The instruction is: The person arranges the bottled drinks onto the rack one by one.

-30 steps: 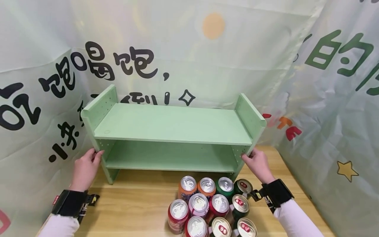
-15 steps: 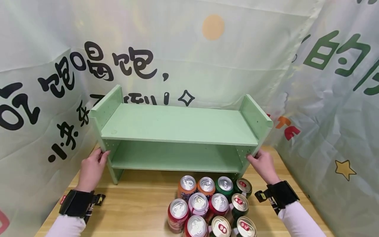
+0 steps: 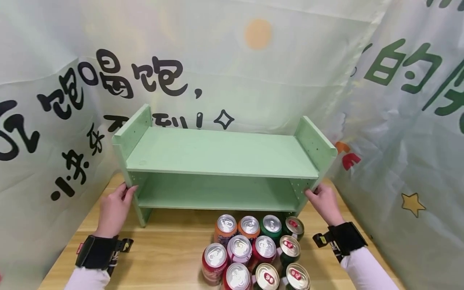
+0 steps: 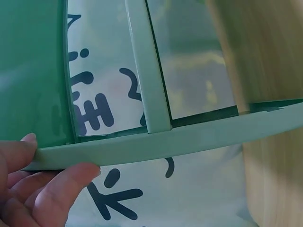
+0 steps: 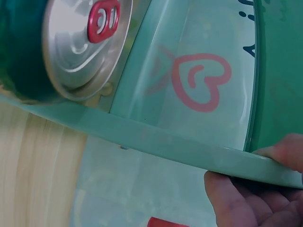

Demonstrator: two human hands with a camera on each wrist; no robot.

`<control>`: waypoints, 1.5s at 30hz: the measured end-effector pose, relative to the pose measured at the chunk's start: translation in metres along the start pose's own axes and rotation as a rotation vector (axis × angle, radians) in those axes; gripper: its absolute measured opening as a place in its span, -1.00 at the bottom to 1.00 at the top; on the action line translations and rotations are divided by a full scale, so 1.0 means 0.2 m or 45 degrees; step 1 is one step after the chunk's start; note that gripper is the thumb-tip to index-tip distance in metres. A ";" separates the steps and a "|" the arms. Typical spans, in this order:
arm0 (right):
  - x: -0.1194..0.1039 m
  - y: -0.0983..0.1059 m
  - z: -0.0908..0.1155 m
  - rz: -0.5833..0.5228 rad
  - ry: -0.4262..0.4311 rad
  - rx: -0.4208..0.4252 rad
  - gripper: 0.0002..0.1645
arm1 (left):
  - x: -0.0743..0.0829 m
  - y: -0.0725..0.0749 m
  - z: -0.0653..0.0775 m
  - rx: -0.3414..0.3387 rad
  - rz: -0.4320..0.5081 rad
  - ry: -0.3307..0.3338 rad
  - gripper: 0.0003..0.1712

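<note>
A pale green two-tier shelf (image 3: 221, 153) stands at the back of the wooden table. My left hand (image 3: 115, 209) pinches the front edge of its left side panel, thumb on one face and fingers on the other. On the right, my right hand (image 3: 325, 203) grips the front edge of the other side panel (image 5: 165, 146) the same way. The left wrist view shows the thumb and fingers around the left panel's edge (image 4: 142, 149). Both tiers hold nothing that I can see.
Several drink cans stand upright in rows in front of the shelf, among them a red can (image 3: 214, 264), an orange can (image 3: 226, 229) and a green can (image 3: 271, 227). A dark green can (image 5: 28, 52) is close to the right panel. Printed cloth (image 3: 224, 80) hangs behind and beside the table (image 3: 163, 249).
The shelf has slid a little to the right, both hands moving along with it and keeping their hold. The cans stay in their rows; the head view has shifted slightly.
</note>
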State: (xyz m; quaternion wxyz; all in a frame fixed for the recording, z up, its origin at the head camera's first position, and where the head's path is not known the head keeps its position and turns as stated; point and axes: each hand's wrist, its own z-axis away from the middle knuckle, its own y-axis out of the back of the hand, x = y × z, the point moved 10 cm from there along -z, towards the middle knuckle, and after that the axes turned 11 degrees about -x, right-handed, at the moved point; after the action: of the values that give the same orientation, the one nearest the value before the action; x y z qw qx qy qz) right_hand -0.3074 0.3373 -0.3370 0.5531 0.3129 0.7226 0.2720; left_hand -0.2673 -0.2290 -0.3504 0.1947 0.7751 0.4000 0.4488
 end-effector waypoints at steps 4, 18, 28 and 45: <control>-0.02 -0.03 -0.03 -0.029 0.026 -0.015 -0.87 | -0.01 0.03 0.01 0.000 -0.020 0.022 -0.83; 0.05 0.06 0.00 0.044 -0.039 0.002 -0.81 | 0.11 -0.01 0.00 0.012 -0.003 -0.061 -0.85; 0.11 0.14 0.06 0.039 -0.099 0.006 -0.70 | 0.18 -0.10 0.01 0.018 0.008 -0.119 -0.89; 0.13 0.15 0.08 0.094 -0.138 0.054 -0.65 | 0.20 -0.12 0.01 0.023 0.018 -0.135 -0.88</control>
State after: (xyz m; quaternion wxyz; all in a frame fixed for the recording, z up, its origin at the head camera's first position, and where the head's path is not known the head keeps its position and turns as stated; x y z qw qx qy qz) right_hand -0.2933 0.3785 -0.3347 0.5743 0.3653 0.6852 0.2594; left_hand -0.2662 -0.1826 -0.3464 0.2056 0.8022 0.3876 0.4048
